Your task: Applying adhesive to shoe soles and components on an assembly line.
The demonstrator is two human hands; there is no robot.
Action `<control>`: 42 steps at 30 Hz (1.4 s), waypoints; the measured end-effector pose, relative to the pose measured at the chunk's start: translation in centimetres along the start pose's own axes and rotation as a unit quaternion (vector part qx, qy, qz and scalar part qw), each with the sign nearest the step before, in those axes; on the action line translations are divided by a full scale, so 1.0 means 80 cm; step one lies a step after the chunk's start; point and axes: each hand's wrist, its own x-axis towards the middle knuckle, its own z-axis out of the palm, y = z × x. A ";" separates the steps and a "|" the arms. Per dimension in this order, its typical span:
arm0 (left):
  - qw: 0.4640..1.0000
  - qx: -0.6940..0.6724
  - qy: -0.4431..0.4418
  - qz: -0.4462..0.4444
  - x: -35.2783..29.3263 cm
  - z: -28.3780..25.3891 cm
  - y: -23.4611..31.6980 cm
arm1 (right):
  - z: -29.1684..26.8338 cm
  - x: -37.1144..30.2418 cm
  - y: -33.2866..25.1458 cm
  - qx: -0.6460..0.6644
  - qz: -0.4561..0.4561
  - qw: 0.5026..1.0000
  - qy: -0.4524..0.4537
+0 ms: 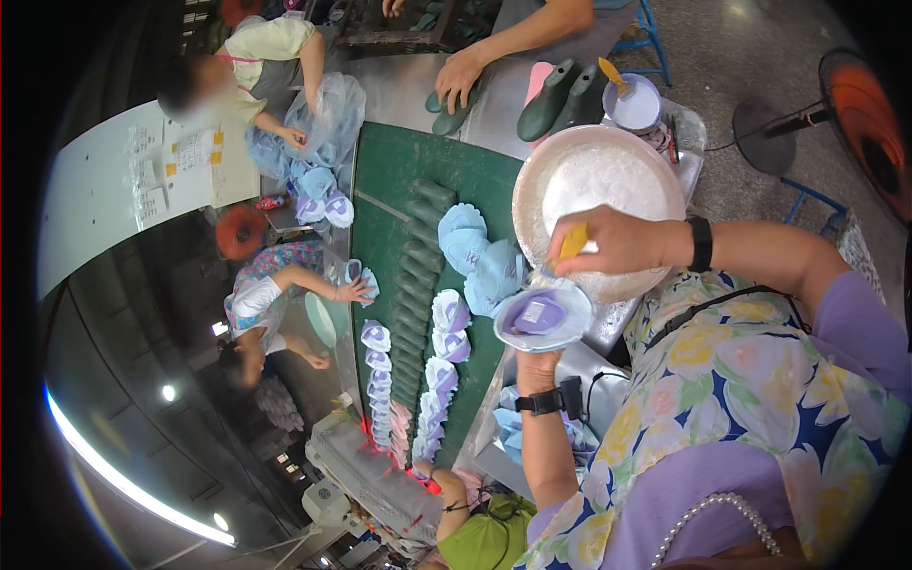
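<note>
The left hand (pixel 538 362) is under the shoe piece (pixel 544 334), which is light blue with a purple inside, and it supports this piece beside the pink basin (pixel 523 193). Its fingers are hidden behind the piece, so I cannot tell how they are closed. The right hand (pixel 617 243) has its fingers closed on the yellow handle of the brush (pixel 574 239), and the bristles are at the upper rim of the piece (I cannot tell if they touch). The step seems to be coating this rim with the white paste (pixel 597 180). To do it well, I think the brush should carry only little paste, go evenly along the edge, and avoid the purple inside, while the left hand turns the piece slowly.
</note>
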 end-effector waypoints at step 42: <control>0.887 -0.139 0.347 0.270 0.078 -0.300 0.019 | -0.049 -0.007 0.096 -0.062 0.248 0.966 0.024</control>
